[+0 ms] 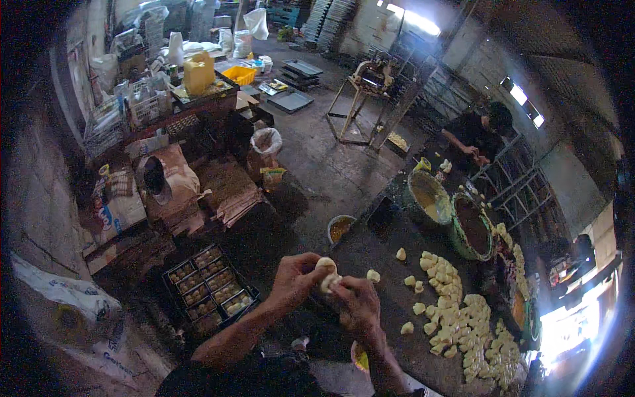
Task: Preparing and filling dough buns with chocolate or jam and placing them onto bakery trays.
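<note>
A small pale piece of dough is stretched between my two hands, in front of me at the table's edge. My left hand pinches its upper left part between thumb and fingers. From the lower right, the fingers of my right hand close on its other end. A single dough lump lies on the dark table just beyond my right hand. Farther right, a large pile of similar dough pieces spreads over the tabletop, with a few loose ones at its near side.
Two large round tubs stand on the table beyond the pile, near a co-worker handling something small. A divided black tray with round pieces sits low at my left. A bowl of yellowish filling is by the table's far-left edge.
</note>
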The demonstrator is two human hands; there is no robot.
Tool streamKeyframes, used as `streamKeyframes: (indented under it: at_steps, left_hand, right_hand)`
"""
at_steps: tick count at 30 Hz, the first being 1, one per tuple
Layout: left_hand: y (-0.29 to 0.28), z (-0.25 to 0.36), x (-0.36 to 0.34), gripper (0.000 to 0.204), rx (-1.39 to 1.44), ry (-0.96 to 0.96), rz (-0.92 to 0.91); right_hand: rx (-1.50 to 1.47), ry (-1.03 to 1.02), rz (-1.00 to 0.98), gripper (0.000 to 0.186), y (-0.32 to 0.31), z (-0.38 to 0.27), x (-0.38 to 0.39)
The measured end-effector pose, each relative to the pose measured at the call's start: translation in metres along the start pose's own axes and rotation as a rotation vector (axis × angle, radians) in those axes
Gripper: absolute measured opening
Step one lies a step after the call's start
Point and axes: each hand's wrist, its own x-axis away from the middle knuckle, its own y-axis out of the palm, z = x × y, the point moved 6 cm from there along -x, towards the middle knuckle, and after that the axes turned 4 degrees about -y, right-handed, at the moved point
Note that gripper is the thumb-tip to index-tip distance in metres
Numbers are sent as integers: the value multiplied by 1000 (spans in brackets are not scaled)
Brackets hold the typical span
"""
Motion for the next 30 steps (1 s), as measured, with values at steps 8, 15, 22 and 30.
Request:
streamKeyframes:
  at_steps: [8,15,22,30]
  left_hand:
    - [12,22,41,31,-492,675,-223]
    - [46,11,34,30,-310,703,-167]
    - [108,-41,-3,28,101,-118,-213]
    - [198,-102,-34,34,339,-533,-357]
  right_hand:
    - [-453,433,-30,13,-8,16,-4]
    - [-736,678,24,12,-6,60,41]
    - [-464,462,166,19,-34,95,74]
    - [183,330,-155,46,-52,165,111]
